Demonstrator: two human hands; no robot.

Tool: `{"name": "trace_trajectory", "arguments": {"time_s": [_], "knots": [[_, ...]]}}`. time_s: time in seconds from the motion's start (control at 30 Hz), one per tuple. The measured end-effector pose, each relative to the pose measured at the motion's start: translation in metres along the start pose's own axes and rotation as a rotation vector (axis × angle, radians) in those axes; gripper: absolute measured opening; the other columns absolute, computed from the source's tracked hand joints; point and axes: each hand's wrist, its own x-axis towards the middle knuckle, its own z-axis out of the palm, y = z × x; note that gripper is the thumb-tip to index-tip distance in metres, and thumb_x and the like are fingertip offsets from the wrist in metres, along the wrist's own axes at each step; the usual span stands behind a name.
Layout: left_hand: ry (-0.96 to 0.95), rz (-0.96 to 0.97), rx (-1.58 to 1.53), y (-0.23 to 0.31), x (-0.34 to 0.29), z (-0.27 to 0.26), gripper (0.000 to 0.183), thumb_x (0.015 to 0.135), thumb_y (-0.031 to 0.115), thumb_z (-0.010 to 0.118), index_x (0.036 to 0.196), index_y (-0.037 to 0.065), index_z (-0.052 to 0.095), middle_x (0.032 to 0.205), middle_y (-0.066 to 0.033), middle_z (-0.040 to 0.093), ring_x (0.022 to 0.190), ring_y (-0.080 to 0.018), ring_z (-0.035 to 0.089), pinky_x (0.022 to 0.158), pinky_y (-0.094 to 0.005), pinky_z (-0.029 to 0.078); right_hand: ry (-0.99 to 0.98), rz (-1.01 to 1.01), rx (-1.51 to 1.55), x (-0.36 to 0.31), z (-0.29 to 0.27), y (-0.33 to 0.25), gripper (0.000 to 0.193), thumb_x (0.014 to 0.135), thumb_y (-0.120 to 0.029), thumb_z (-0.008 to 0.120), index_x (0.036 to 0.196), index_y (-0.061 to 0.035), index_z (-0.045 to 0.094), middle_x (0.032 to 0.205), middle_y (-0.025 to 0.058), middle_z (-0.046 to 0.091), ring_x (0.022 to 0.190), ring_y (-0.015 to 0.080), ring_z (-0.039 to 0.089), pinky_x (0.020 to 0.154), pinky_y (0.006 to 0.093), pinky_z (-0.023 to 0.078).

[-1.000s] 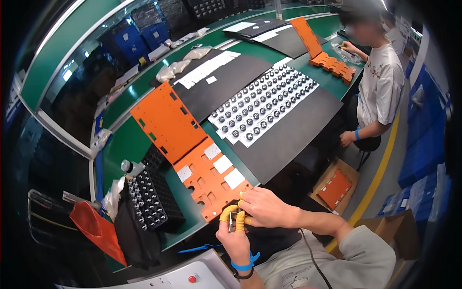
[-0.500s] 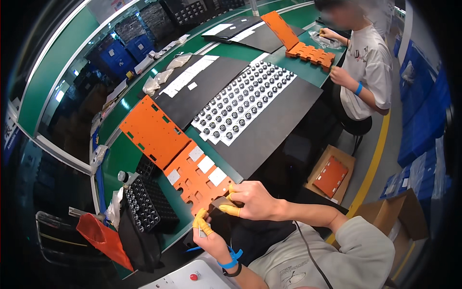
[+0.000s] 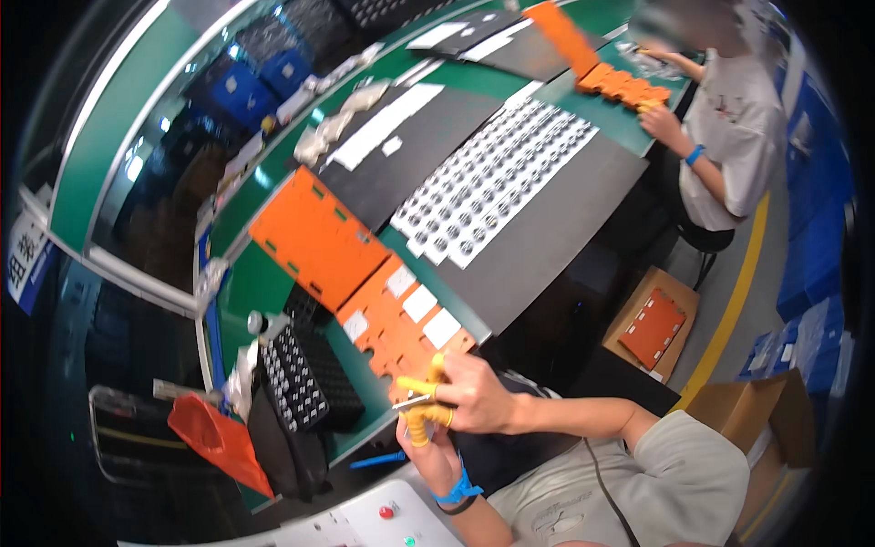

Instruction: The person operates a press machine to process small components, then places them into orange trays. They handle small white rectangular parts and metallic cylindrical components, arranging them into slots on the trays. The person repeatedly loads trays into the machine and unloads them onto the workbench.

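Both hands, with yellow covers on several fingers, meet at the near end of the orange fixture. Between their fingertips is a small thin flat piece [image 3: 412, 401], seen nearly edge-on with a pale metallic edge. My right hand [image 3: 481, 394] pinches it from the right. My left hand [image 3: 436, 460], a blue band at its wrist, grips it from below, fingers curled. Just beyond lies the orange fixture base [image 3: 383, 330] with recesses and several pale square plates [image 3: 421, 303] set in it. Its orange lid [image 3: 314, 239] is folded back to the far left.
Rows of round dark parts on white sheets [image 3: 492, 187] cover a dark mat [image 3: 556, 214]. Black trays [image 3: 293, 378] and a red bag [image 3: 214, 433] stand left. Another person [image 3: 725, 137] works at a second orange fixture [image 3: 624, 87]. A cardboard box [image 3: 684, 310] sits right.
My hands have drawn closer together. The flat piece has turned from showing its dark face to nearly edge-on. The whole view has shifted, moving the scene rightward.
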Motion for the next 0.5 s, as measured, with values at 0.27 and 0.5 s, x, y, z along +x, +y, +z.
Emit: {"name": "trace_trajectory", "arguments": {"time_s": [0.27,0.5], "knots": [[0.135,-0.121,-0.185,-0.015,0.018,-0.021,0.042,0.096,0.040,0.060,0.114,0.002,0.055,0.102,-0.0019,0.061,0.091,-0.0130,0.059,0.074,-0.0275,0.050,-0.138,0.093,0.109,-0.016,0.037,0.011,0.050,0.073,-0.023,0.078,0.120,-0.0094,0.070,0.090,0.0083,0.053,0.079,0.0235,0.049,0.068,0.0334,0.044],[0.250,0.432,0.719,0.010,0.071,-0.018,0.028,0.096,0.025,0.064,0.092,-0.003,0.061,0.083,-0.0037,0.059,0.073,-0.0114,0.052,0.065,-0.0277,0.044,-0.187,0.180,0.226,-0.020,0.049,0.028,0.056,0.079,-0.010,0.072,0.131,0.0051,0.055,0.094,0.0142,0.055,0.083,0.0287,0.052,0.075,0.0366,0.046]]}}
